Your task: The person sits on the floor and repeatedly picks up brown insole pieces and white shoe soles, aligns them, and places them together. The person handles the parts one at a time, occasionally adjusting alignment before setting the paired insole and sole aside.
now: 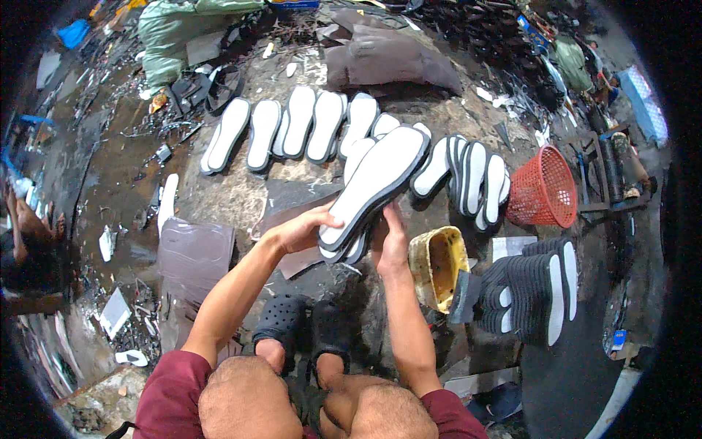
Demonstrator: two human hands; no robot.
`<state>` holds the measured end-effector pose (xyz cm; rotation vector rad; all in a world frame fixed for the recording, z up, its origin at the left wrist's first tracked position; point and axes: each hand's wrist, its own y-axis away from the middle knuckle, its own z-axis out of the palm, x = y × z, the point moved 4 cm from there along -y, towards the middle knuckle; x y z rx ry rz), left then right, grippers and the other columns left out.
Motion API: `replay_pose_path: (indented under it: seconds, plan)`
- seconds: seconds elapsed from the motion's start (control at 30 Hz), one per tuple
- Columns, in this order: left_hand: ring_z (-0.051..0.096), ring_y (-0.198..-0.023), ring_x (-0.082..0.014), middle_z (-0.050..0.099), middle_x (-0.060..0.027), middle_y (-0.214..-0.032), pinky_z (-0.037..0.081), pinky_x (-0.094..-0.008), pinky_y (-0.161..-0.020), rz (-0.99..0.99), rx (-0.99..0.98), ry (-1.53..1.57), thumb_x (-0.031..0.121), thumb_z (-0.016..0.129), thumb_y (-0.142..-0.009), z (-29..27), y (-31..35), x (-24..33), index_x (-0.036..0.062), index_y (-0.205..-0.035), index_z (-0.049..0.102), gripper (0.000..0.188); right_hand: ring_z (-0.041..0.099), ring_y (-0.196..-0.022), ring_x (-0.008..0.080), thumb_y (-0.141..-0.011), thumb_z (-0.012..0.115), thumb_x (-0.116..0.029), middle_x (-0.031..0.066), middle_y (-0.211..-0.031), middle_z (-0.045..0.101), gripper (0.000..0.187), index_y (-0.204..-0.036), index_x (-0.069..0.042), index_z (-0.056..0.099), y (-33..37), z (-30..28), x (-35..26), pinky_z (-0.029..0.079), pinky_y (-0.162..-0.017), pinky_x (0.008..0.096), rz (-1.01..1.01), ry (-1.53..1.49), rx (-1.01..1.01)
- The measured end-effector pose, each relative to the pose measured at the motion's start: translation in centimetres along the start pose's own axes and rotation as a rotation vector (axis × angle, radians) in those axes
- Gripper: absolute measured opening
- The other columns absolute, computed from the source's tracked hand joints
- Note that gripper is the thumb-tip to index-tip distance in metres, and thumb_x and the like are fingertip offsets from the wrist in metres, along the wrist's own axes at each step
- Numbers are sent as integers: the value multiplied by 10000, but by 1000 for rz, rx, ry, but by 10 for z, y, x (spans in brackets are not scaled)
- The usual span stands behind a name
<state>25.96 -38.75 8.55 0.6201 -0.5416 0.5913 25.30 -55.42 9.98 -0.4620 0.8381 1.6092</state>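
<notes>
Between my two hands is a small stack of shoe soles (pixel 380 172), white on top with dark grey edges, held tilted above the ground. My left hand (pixel 303 229) is closed on the heel end, its thumb on the white face. From the other side my right hand (pixel 393 238) grips the stack's edge and underside; some of its fingers are hidden behind the soles. Beyond the stack lies a row of white-topped soles (pixel 296 123) in pairs and small piles. More soles (pixel 474 175) lean together to the right, beside a red basket (pixel 521 192).
At my right stand a yellow-rimmed tub (pixel 459 252) and a tall stack of dark soles (pixel 537 300). Brown sheets (pixel 196 249) lie at left; a folded brown sheet pile (pixel 387 62) is at the back. Scraps litter the floor. Another person's limb (pixel 28 223) shows far left.
</notes>
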Motion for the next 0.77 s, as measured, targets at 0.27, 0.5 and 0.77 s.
replay_pose_path:
  seconds: [0.27,0.5,0.77]
  plan:
    - [419,-1399,-257,444,-186,-1514,318,-383,-1158,642,327,-678,294,661,-901,5,99,-11,32,-1510,399,713,575,-1173,219,-877,736,-88,74,-1344,557,724,-1497,-92,362,47,41,63,486,-990,362,-34,-44,45]
    - [531,-1290,-228,569,-174,-1352,386,-375,-1105,733,662,-560,93,891,-623,-14,140,-50,25,-1337,539,798,624,-1092,233,-818,651,53,111,-1304,584,757,-1496,-68,337,84,8,71,536,-937,384,58,115,85]
    - [506,-1295,-345,521,-177,-1412,396,-437,-1096,507,1604,-1358,72,795,-756,-129,246,-35,97,-1413,534,708,548,-1232,241,-735,628,-24,115,-1345,554,753,-1452,-42,399,135,-143,24,411,-1072,350,209,538,324]
